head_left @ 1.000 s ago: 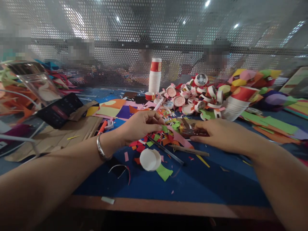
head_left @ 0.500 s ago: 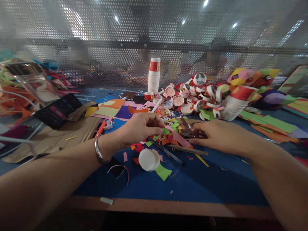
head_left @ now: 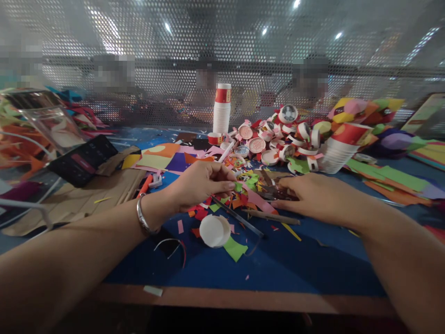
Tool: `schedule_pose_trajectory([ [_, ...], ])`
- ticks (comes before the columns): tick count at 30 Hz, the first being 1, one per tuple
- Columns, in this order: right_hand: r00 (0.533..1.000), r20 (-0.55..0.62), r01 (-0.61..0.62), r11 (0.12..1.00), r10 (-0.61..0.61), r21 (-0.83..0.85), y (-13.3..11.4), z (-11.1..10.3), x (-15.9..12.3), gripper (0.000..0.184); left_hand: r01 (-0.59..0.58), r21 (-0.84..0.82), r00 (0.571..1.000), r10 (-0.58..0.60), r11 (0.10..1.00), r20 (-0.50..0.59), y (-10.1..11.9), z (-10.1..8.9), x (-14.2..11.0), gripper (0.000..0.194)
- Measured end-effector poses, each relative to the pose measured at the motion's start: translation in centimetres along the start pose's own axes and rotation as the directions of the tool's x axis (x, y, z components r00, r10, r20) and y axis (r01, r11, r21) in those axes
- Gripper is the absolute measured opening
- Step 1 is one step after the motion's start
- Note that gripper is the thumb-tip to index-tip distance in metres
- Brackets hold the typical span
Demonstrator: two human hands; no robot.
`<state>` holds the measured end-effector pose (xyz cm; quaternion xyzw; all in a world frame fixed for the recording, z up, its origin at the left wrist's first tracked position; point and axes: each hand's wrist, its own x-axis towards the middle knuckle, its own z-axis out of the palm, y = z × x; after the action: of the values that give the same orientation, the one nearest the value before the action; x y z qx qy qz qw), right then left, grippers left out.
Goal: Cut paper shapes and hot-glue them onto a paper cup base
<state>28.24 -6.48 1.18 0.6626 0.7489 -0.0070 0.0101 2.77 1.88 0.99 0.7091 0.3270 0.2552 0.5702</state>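
Note:
My left hand point(head_left: 203, 185), with a silver bangle at the wrist, is pinched at the fingertips. A small green paper scrap point(head_left: 238, 186) shows at those tips. My right hand point(head_left: 309, 197) rests palm down at the right of the scrap heap, thumb and fingers apart around dark brown bits point(head_left: 288, 195) that I cannot make out. Between the hands lies a pink paper strip point(head_left: 259, 200) among colourful scraps. A grey metal strip point(head_left: 239, 217) and a brown stick point(head_left: 273, 216) lie just below. Nearest me is a white round paper cup point(head_left: 214, 230) with its opening up.
Stacked paper cups point(head_left: 221, 116) stand at the back, and another stack point(head_left: 339, 153) leans at right. Cut cup bottoms point(head_left: 257, 145) form a pile. Cardboard point(head_left: 74, 204), a dark device point(head_left: 83, 160) and a clear jar point(head_left: 52, 123) are at left. The table's front edge point(head_left: 222, 299) is near.
My left hand has shifted slightly left and up, with the green scrap at its fingertips. My right hand has hardly moved.

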Motion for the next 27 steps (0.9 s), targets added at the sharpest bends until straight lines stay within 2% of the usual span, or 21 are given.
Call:
schedule_pose_trajectory([
  [10,0.999,-0.031,-0.029,1.0,0.03,0.008,-0.5,-0.4,-0.1,0.027,-0.059,-0.003,0.998,0.059,0.998,-0.03,-0.9,-0.5,0.4,0.014],
  [17,0.981,-0.178,-0.057,0.994,0.072,0.088,-1.1,-0.9,0.0,0.034,-0.121,0.164,0.99,0.132,0.979,-0.055,-1.2,-1.2,0.9,0.009],
  [22,0.98,-0.187,-0.028,0.98,0.065,0.196,-1.8,-1.2,0.0,0.03,-0.075,0.277,0.991,0.104,0.958,-0.09,0.0,-2.1,0.9,0.005],
  [27,0.98,-0.194,0.006,0.967,0.045,0.255,-1.8,-1.0,0.0,0.03,-0.029,0.249,0.994,0.054,0.968,-0.098,0.9,-2.8,0.9,0.008],
])
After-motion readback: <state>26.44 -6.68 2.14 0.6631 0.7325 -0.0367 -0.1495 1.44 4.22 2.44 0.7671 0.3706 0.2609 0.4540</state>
